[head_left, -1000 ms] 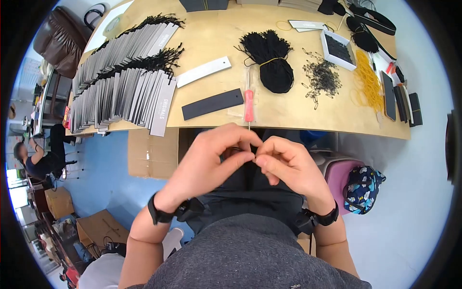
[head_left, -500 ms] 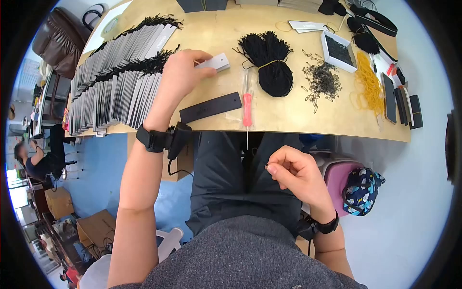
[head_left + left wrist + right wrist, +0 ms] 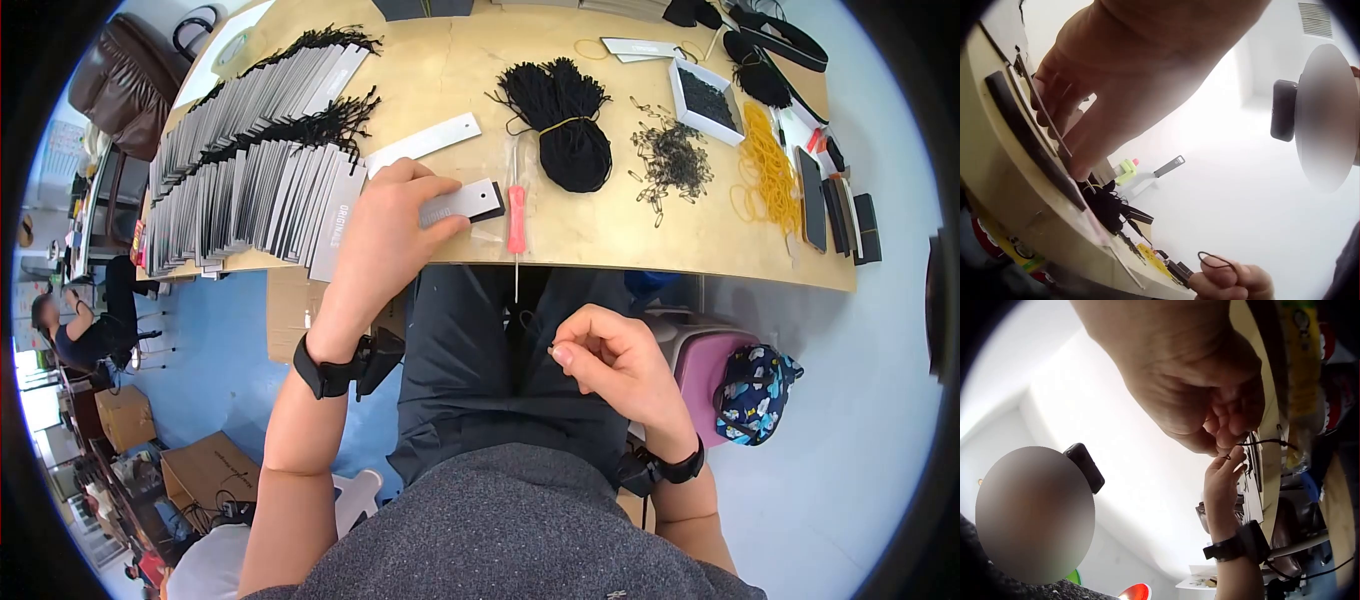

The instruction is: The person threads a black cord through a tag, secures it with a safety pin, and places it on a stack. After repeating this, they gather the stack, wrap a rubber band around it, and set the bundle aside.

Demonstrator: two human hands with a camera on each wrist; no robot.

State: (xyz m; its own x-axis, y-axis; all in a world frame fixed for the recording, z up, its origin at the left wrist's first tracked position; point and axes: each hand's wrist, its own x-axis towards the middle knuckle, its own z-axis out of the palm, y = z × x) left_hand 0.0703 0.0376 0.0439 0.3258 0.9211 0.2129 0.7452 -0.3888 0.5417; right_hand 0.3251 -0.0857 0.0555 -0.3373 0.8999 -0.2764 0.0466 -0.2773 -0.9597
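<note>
In the head view my left hand (image 3: 385,235) grips a light grey tag (image 3: 462,203) with printed letters and a punched hole, thumb on its near edge and fingers on the far one. It lies over a dark tag (image 3: 491,213), which shows only along its edge. My right hand (image 3: 620,365) is over the lap, thumb and forefinger pinching a thin black cord. Its loop (image 3: 1217,252) stands out in the left wrist view, and the cord (image 3: 1263,442) trails from the fingertips in the right wrist view. A white tag (image 3: 425,143) lies just behind the left hand.
Rows of strung tags (image 3: 255,205) fill the table's left side. A red-handled tool (image 3: 516,220) juts over the front edge, near a bundle of black cords (image 3: 575,150). Farther right are loose safety pins (image 3: 670,160), a white box (image 3: 705,100), yellow rubber bands (image 3: 768,175) and a phone (image 3: 810,200).
The hands came apart; the left reached the white tag at the back, then came nearer with a tag over the dark one. The right stays above the lap, still pinching.
</note>
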